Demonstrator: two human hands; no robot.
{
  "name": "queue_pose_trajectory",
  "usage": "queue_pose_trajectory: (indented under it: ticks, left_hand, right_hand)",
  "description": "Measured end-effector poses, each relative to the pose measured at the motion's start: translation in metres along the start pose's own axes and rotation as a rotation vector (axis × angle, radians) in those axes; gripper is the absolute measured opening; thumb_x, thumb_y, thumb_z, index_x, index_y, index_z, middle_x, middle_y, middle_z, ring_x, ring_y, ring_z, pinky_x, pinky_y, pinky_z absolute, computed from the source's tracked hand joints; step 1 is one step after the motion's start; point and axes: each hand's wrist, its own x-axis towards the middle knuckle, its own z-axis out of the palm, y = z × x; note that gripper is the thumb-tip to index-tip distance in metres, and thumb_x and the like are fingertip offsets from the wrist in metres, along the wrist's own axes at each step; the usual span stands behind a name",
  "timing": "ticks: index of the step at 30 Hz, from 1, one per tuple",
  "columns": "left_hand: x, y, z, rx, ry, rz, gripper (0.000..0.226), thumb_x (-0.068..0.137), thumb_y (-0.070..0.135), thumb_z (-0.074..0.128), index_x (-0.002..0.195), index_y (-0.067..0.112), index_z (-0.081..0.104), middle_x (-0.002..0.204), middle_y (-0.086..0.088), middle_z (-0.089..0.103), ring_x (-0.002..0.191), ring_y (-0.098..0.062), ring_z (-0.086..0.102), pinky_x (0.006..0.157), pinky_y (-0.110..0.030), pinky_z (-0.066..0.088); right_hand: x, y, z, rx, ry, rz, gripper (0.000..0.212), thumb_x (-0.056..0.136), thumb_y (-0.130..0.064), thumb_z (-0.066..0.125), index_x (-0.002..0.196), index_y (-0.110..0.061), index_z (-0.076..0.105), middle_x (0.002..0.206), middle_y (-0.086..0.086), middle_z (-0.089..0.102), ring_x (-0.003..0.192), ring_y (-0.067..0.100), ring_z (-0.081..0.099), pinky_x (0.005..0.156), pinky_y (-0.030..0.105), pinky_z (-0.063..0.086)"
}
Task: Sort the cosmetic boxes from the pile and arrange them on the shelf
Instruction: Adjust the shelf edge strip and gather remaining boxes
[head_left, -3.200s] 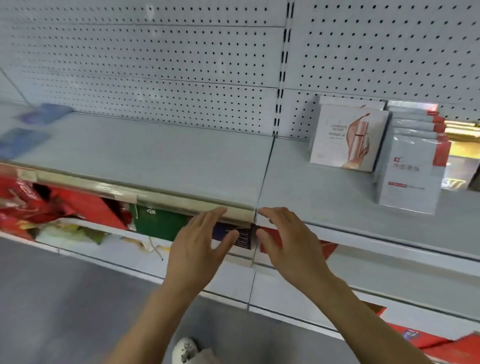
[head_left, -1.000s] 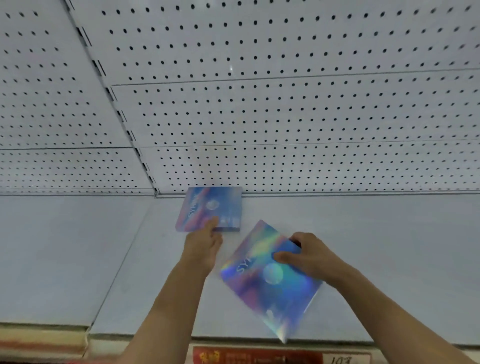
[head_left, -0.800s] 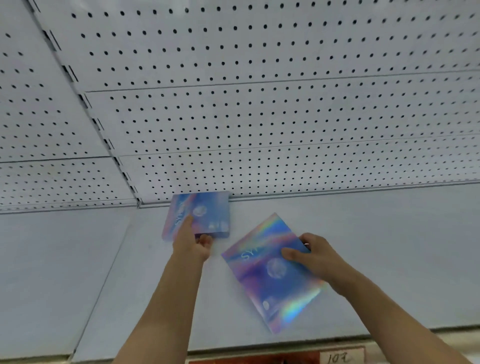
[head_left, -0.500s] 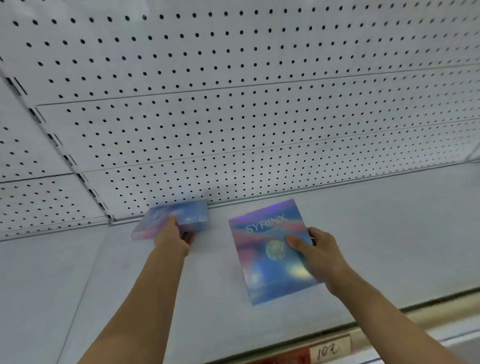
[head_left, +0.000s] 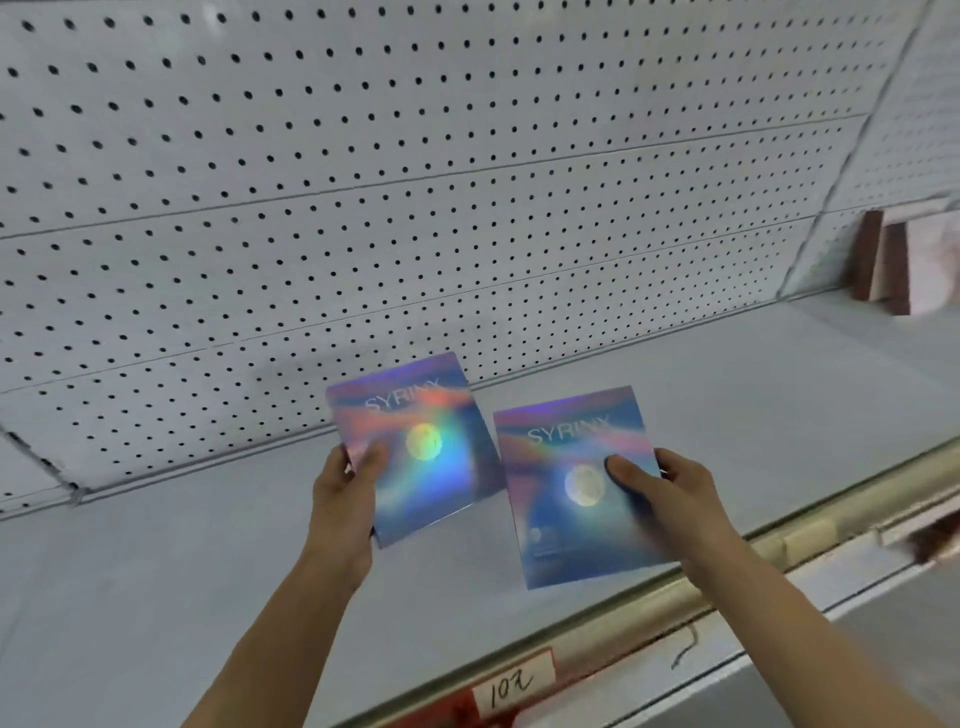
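Note:
Two flat holographic blue-pink boxes marked SYRINX are held side by side above the white shelf (head_left: 156, 571). My left hand (head_left: 348, 499) grips the left box (head_left: 421, 452) at its lower left edge, and that box stands tilted up, facing me. My right hand (head_left: 660, 493) holds the right box (head_left: 566, 499) by its right edge, thumb across the front. The two boxes nearly touch at their inner edges. Their lower edges are close to the shelf surface; contact cannot be told.
A white pegboard wall (head_left: 415, 208) backs the shelf. At the far right stand dark red and pale boxes (head_left: 893, 265). The shelf's front rail (head_left: 727, 571) carries a handwritten price tag (head_left: 511, 680).
My left hand has lifted its box off the shelf and turned it upright to face me. The right box has been straightened and brought beside it. The view has shifted right.

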Motion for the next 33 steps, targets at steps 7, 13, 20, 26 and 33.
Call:
queue_pose_trajectory:
  ticks: [7, 13, 20, 26, 33]
  left_hand:
    - [-0.051, -0.029, 0.15, 0.112, -0.101, 0.043, 0.008, 0.094, 0.032, 0.059, 0.092, 0.025, 0.063, 0.092, 0.004, 0.068, 0.083, -0.017, 0.061, 0.077, -0.036, 0.046]
    - [-0.089, -0.064, 0.286, 0.153, -0.169, 0.043, 0.011, 0.095, 0.031, 0.057, 0.096, 0.021, 0.062, 0.091, 0.005, 0.066, 0.083, -0.014, 0.06, 0.07, -0.029, 0.045]
    - [-0.129, -0.097, 0.433, 0.176, -0.264, 0.034, 0.012, 0.097, 0.026, 0.054, 0.107, 0.022, 0.059, 0.094, 0.01, 0.062, 0.081, -0.003, 0.057, 0.061, -0.02, 0.042]
    - [-0.128, -0.114, 0.525, 0.262, -0.397, 0.045, 0.013, 0.094, 0.028, 0.057, 0.1, 0.017, 0.062, 0.092, 0.0, 0.063, 0.079, -0.015, 0.058, 0.067, -0.026, 0.046]
    - [-0.111, -0.145, 0.645, 0.263, -0.476, 0.039, 0.02, 0.093, 0.034, 0.059, 0.096, 0.015, 0.062, 0.088, -0.005, 0.059, 0.078, -0.019, 0.054, 0.071, -0.031, 0.043]
  right_hand:
    - [0.02, 0.007, -0.144, 0.027, 0.103, 0.02, 0.017, 0.081, -0.025, 0.074, 0.087, -0.01, 0.072, 0.073, 0.004, 0.071, 0.056, 0.014, 0.063, 0.05, 0.024, 0.048]
    - [0.046, 0.012, -0.285, 0.043, 0.2, 0.01, 0.022, 0.077, -0.026, 0.077, 0.093, -0.012, 0.072, 0.083, 0.004, 0.074, 0.065, 0.017, 0.068, 0.057, 0.027, 0.051]
    - [0.073, 0.01, -0.42, 0.07, 0.352, -0.033, 0.012, 0.08, -0.023, 0.076, 0.088, -0.015, 0.071, 0.079, 0.0, 0.071, 0.055, 0.007, 0.064, 0.051, 0.019, 0.05]
    - [0.109, 0.026, -0.511, 0.112, 0.487, -0.008, 0.017, 0.077, -0.024, 0.078, 0.085, -0.01, 0.072, 0.072, 0.001, 0.07, 0.058, 0.015, 0.062, 0.061, 0.03, 0.051]
    - [0.174, 0.03, -0.603, 0.163, 0.538, 0.008, 0.023, 0.078, -0.021, 0.077, 0.096, -0.008, 0.07, 0.085, 0.011, 0.072, 0.063, 0.021, 0.066, 0.06, 0.031, 0.057]
